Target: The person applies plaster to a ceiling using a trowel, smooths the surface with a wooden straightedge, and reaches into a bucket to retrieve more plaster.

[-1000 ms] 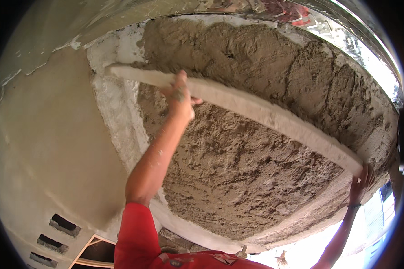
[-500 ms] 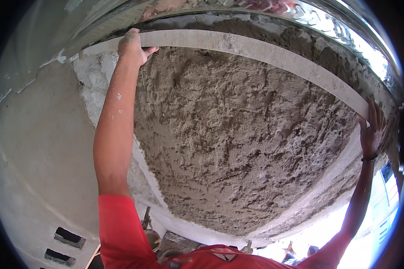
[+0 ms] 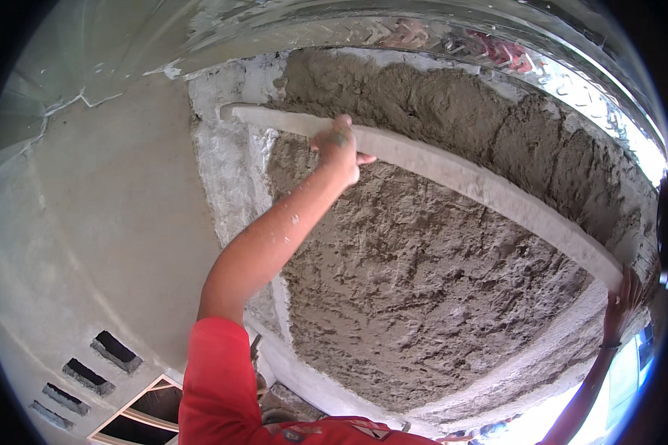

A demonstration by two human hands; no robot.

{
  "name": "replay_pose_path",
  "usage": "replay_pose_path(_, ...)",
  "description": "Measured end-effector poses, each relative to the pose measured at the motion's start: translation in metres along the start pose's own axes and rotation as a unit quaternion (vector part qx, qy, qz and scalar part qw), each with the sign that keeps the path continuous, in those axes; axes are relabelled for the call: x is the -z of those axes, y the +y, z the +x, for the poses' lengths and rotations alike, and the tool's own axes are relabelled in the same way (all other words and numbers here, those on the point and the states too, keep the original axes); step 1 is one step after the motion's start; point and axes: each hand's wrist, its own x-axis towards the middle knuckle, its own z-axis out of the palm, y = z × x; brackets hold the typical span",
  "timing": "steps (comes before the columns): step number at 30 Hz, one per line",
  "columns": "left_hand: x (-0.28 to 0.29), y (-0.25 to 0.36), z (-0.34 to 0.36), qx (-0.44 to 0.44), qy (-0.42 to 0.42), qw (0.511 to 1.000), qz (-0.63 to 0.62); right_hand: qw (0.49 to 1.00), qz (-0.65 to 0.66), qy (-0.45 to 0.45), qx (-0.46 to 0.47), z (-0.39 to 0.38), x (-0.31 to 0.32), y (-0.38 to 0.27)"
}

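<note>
A long pale straightedge [image 3: 453, 172] lies across a broad patch of rough wet mortar [image 3: 416, 289] and looks bent by the lens. My left hand [image 3: 340, 150] grips it some way in from its left end, thumb below the lower edge and fingers over the upper one. At the far right end, my right hand [image 3: 625, 302] is against the straightedge with its fingers together; their inner side is hidden. Mortar splashes dot my left forearm. Beyond the bar runs a band of mortar [image 3: 453, 104], in parts smoother than the near side.
Smooth grey plaster [image 3: 119, 200] adjoins the mortar on the left, past a whitish strip [image 3: 215, 163]. Slots [image 3: 115, 348] and a wooden frame [image 3: 141, 408] sit at lower left. A shiny surface [image 3: 393, 33] curves along the top. Bright daylight shows at lower right.
The straightedge has come nearer to me, and more mortar shows beyond it. My left hand is farther from its left end than before. My right hand has moved lower; the view has shifted.
</note>
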Motion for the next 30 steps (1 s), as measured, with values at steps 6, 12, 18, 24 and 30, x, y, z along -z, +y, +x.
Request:
replay_pose_path(6, -0.002, -0.015, 0.017, -0.059, 0.019, 0.998, -0.009, 0.999, -0.008, 0.032, 0.031, -0.008, -0.02, 0.007)
replay_pose_path(12, -0.009, 0.041, 0.037, -0.087, -0.028, 0.996, 0.004, 0.998, -0.031, 0.056, 0.017, 0.063, -0.014, -0.003)
replay_pose_path(18, -0.026, 0.075, 0.055, -0.101, -0.057, 0.993, 0.001, 0.989, -0.049, 0.122, 0.062, 0.118, 0.014, -0.006)
replay_pose_path(24, -0.016, 0.115, 0.104, -0.12, -0.089, 0.989, 0.019, 0.985, 0.001, 0.166, 0.051, 0.159, 0.002, -0.035)
replay_pose_path(30, -0.018, 0.105, 0.12, -0.073, -0.153, 0.985, 0.009, 0.981, 0.028, 0.171, 0.084, 0.166, 0.018, -0.022)
